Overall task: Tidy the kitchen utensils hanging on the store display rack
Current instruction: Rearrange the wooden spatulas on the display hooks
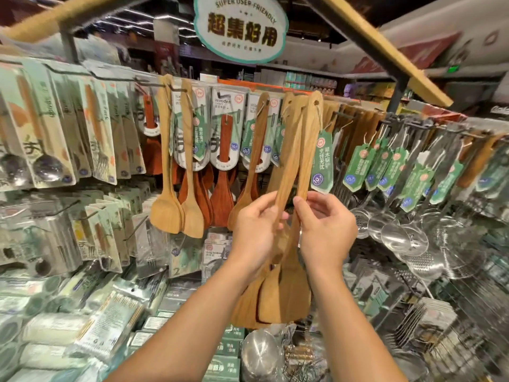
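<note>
Bright store light is falling from overhead; glare is glinting off the steel ladles (396, 232); edges are bending with wide-angle distortion; packaged goods (55, 312) at lower left are blurring softly.

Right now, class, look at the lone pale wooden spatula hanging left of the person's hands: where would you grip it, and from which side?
Probably its slim handle, about midway down the pale wooden spatula, coming from the front. It hangs upright from its hook, the handle is narrow enough to pinch, and the front is open; the reddish spatulas crowd close behind and to its left.
</note>
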